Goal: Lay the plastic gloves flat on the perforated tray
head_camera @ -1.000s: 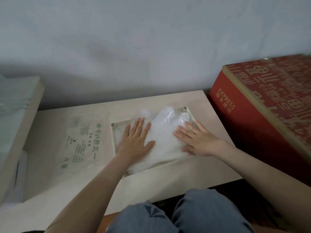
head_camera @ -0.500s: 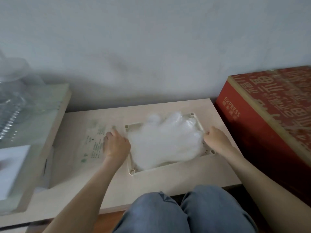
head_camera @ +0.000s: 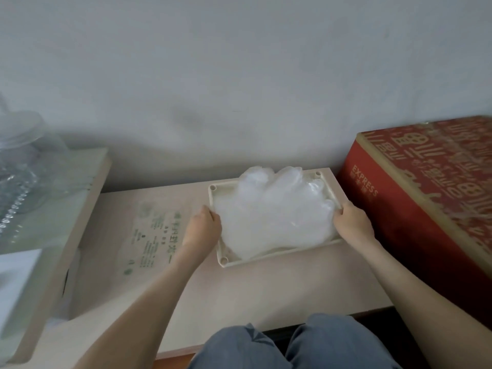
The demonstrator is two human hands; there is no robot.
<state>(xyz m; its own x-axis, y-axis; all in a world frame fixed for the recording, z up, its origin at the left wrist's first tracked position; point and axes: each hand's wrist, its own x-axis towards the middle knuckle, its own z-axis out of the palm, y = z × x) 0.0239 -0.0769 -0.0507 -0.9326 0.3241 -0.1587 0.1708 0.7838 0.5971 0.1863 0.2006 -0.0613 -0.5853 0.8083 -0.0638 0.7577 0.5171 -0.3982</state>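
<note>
So the clear plastic gloves (head_camera: 274,217) are piled on the cream plastic tray (head_camera: 266,258), fingers pointing at the far wall. The left hand (head_camera: 203,230) is curled around the tray's left rim and the right hand (head_camera: 352,225) around its right rim. The tray's on the far right part of the wooden table (head_camera: 266,294), beside the red EXPRESS box (head_camera: 426,198). The printed glove packet (head_camera: 151,235) lies flat to the left.

tray (head_camera: 266,256): on the table (head_camera: 266,294), between left hand (head_camera: 203,228) and right hand (head_camera: 352,225).
gloves (head_camera: 271,217): in the tray, between the hands.
printed bag (head_camera: 153,235): on the table, left of the left hand.
box (head_camera: 426,203): right of the right hand, perhaps touching the table.
</note>
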